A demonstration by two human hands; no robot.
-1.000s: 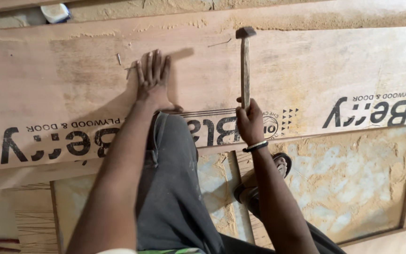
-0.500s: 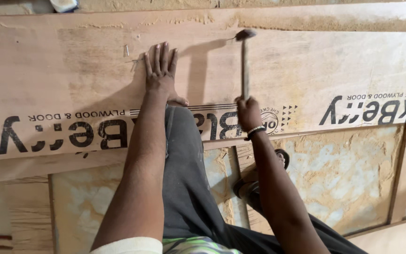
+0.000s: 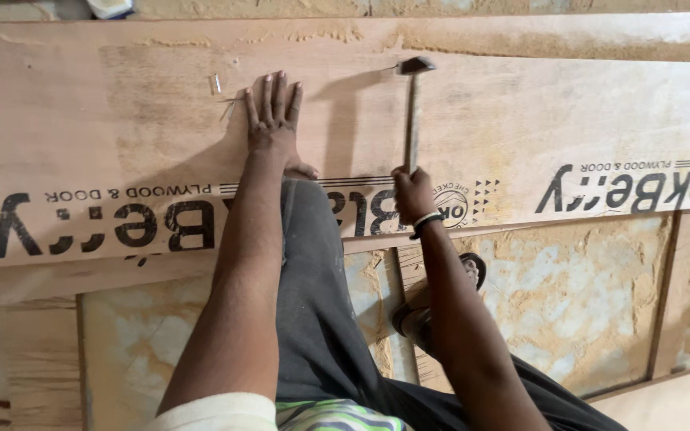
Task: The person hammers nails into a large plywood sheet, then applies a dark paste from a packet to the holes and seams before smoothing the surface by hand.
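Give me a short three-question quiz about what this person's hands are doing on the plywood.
1. True or false: the left hand lies flat, fingers spread, on the plywood sheet.
2. What does the right hand grip? A) saw B) hammer C) drill
3. Which small metal pieces lie loose by the left fingertips?

Key
1. True.
2. B: the hammer, held by the lower handle, head up above the sheet.
3. Nails, just left of the fingers.

1 head camera looked steeply down from close above at the plywood point(image 3: 521, 120), arms and knee filling the lower centre.
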